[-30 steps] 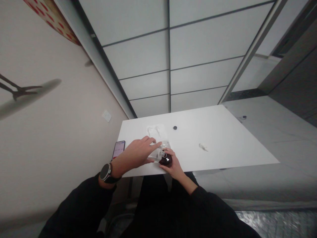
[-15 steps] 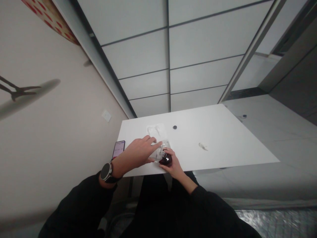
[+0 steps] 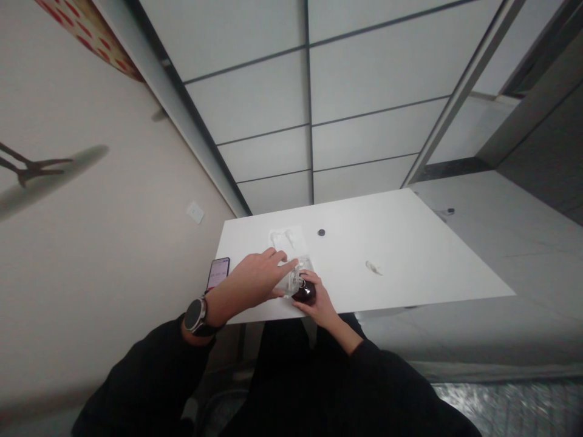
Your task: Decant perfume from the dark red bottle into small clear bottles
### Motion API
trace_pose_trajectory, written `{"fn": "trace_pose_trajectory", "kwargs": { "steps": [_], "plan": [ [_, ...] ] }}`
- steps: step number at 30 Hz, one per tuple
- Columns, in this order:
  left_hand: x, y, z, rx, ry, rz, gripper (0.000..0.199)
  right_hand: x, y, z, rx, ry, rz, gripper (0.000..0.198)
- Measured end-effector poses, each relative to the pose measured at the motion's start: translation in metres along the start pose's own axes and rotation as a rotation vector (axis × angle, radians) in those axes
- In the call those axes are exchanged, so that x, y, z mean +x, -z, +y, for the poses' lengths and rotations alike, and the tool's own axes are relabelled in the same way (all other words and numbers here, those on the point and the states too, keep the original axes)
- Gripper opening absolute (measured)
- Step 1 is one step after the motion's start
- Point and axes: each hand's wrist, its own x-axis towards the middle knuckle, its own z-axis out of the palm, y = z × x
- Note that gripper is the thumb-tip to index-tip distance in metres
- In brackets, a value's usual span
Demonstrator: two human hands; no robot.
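My left hand (image 3: 260, 274) is closed around a clear plastic container (image 3: 288, 283) near the table's front edge. Its thumb and fingers sit on either side of the container. Beside it, my right hand (image 3: 324, 308) grips a dark brown, shiny bottle (image 3: 305, 294) that is tilted, its neck pointing at the container. Whether the neck touches the container, I cannot tell. Another clear plastic piece (image 3: 305, 263) shows just behind the two hands. Farther back lies a transparent tray-like piece (image 3: 294, 237), partly hidden by my left hand.
A small dark round cap (image 3: 321, 232) lies toward the back of the white table (image 3: 410, 255). Right of the hands is a small crumpled whitish item (image 3: 373, 267). A phone (image 3: 218, 273) with a lit screen rests at the left edge, next to the wall.
Both hands, the bottle and the container keep nearly the same place. Only a slight shift of the camera shows.
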Motion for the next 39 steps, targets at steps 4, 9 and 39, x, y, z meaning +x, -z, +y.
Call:
{"fn": "trace_pose_trajectory", "kwargs": {
  "steps": [4,9,39],
  "plan": [
    [0.001,0.005,0.003,0.015,0.008,-0.031,0.076,0.001,-0.001,0.000,0.013,0.016,0.004,0.064],
    [0.003,0.010,0.005,0.024,0.012,-0.057,0.076,0.001,-0.003,0.002,0.024,0.025,0.010,0.063],
    [0.008,0.018,0.009,0.050,0.021,-0.103,0.070,0.001,-0.003,0.000,0.026,0.022,0.004,0.063]
  ]
}}
